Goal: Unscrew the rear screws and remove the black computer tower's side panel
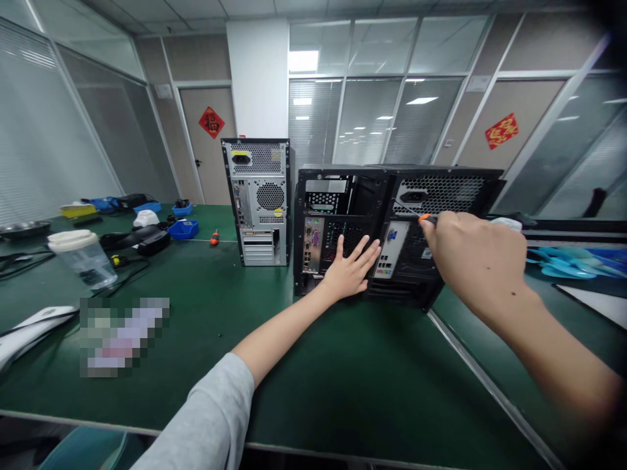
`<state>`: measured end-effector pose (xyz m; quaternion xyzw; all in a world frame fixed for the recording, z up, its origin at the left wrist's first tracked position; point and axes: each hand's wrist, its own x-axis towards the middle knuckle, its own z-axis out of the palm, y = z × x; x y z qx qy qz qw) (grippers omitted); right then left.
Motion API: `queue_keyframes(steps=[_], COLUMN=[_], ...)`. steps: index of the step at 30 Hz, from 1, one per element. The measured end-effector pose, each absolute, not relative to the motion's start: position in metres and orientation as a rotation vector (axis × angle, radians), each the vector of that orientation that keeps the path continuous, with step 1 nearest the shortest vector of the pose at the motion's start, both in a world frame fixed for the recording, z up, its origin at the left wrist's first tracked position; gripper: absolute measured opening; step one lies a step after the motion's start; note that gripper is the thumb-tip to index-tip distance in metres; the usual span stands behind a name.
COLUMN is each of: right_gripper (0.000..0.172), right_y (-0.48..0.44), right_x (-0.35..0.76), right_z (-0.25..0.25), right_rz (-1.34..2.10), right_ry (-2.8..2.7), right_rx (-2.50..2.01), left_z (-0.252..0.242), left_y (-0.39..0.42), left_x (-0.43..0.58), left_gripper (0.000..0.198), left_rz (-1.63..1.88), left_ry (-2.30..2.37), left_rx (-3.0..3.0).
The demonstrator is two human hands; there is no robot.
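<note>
So the left hand [349, 269] is spread flat, fingers open, pressed against the back panel of a black computer case [392, 228] standing on the green table [343, 385], not gripping anything. The right hand [470, 251] is closed around a screwdriver [425, 219] with an orange-and-black handle, its thin shaft pointing up-left at the case's rear near the power supply grille. A second, silver-backed tower [258, 199] stands just left of the black one, and a clear plastic jar [82, 258] sits well off to the left.
</note>
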<state>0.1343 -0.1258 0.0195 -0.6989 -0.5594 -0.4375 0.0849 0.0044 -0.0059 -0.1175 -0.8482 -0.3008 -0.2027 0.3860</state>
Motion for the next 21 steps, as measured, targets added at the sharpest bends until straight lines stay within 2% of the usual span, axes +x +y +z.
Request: queue_keyframes(steps=[21], right_gripper=[0.042], right_y=[-0.1248], right_x=[0.1334], right_z=[0.0245], right_rz=[-1.079], right_ry=[-1.612], right_rx=[-2.244], left_z=[-0.1183], left_y=[-0.0051], left_x=[0.0049], left_gripper=[0.082], left_rz=[-0.515], left_ry=[-0.764], left_rx=[-2.141])
